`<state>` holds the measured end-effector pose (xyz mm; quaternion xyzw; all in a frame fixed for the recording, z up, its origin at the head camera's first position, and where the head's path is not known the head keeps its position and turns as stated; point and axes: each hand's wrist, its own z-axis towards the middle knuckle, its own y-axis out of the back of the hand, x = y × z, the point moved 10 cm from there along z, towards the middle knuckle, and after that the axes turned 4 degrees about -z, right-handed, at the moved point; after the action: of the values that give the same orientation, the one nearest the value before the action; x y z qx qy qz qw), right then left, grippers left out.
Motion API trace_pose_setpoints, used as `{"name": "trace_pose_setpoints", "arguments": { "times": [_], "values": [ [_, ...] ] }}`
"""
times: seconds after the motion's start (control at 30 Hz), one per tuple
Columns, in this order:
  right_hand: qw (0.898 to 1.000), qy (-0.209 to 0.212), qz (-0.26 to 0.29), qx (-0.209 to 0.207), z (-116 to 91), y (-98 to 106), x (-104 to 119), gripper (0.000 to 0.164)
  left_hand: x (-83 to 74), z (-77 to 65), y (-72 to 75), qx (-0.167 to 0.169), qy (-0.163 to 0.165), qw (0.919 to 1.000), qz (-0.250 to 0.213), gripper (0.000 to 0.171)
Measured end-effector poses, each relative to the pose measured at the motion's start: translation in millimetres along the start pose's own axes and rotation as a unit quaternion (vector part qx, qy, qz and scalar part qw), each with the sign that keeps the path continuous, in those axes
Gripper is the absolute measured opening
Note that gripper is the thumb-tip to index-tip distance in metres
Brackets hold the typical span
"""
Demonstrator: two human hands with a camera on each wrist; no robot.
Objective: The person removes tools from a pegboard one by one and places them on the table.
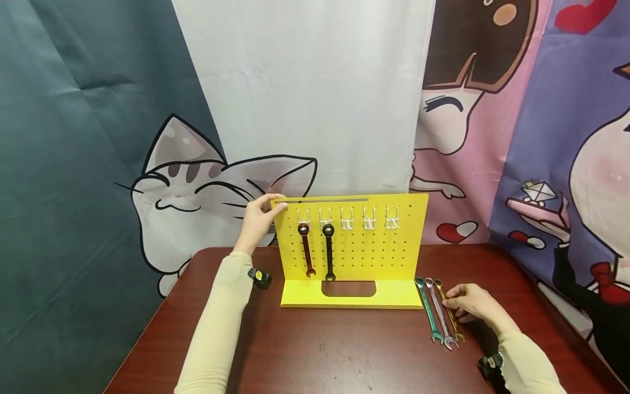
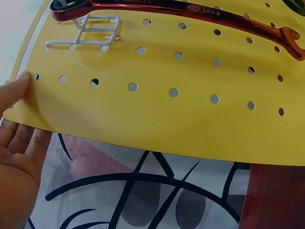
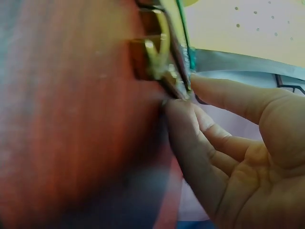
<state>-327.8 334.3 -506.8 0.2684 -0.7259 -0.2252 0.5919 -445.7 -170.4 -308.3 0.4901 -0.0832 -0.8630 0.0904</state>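
Observation:
At the upper left corner of a yellow pegboard [image 1: 366, 254], my left hand [image 1: 257, 221] grips the edge, thumb in front and fingers behind. White hooks [image 1: 346, 220] run in a row across the board. A red combination wrench [image 1: 307, 249] hangs from the leftmost hook and a black wrench [image 1: 329, 251] from the one beside it. To the right of the board's base, my right hand [image 1: 474, 303] pinches a gold wrench [image 1: 455, 328] between thumb and fingertips. Alongside lie a silver-pink wrench [image 1: 439, 309] and a green wrench [image 1: 430, 312].
The board's yellow base [image 1: 300, 295] stands on a dark red wooden table [image 1: 344, 350]. A cartoon-printed curtain [image 1: 320, 98] hangs behind the table and along its right side. Three of the hooks, toward the right, carry no wrench.

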Motion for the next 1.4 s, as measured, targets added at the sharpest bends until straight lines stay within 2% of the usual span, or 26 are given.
{"name": "trace_pose_setpoints", "arguments": {
  "times": [0.17,0.4,0.47,0.67,0.8,1.07,1.23,1.4],
  "values": [
    [1.000,0.025,-0.016,-0.012,1.1,8.1,12.1,0.036,0.3,-2.2,0.1,0.000,0.006,1.0000,0.002,0.031],
    [0.996,0.082,-0.010,-0.022,1.8,13.8,51.0,0.042,0.5,-0.4,-0.7,0.004,0.020,0.9998,-0.002,0.031],
    [0.995,0.098,-0.002,-0.021,3.3,12.1,62.5,0.044,-3.7,-1.1,-1.8,0.008,0.022,0.9997,-0.003,0.030],
    [0.992,0.126,0.005,-0.024,10.1,2.9,93.2,0.044,-30.6,-10.5,-2.3,0.011,0.016,0.9998,-0.002,0.026],
    [0.990,0.140,-0.001,-0.032,13.6,-3.4,112.1,0.042,-35.2,-13.5,-2.5,0.011,0.012,0.9998,-0.006,0.026],
    [0.983,0.178,-0.009,-0.052,21.4,-15.4,146.6,0.037,-35.2,-11.9,-3.7,0.009,0.009,0.9999,-0.003,0.025],
    [0.979,0.196,0.029,-0.043,25.5,-30.0,166.1,0.037,-31.8,-13.1,-2.5,0.004,0.024,0.9997,0.004,0.026],
    [0.973,0.215,0.071,-0.035,26.8,-44.7,183.6,0.038,-8.7,-6.6,-2.0,0.000,0.027,0.9996,0.004,0.028]
  ]
}}
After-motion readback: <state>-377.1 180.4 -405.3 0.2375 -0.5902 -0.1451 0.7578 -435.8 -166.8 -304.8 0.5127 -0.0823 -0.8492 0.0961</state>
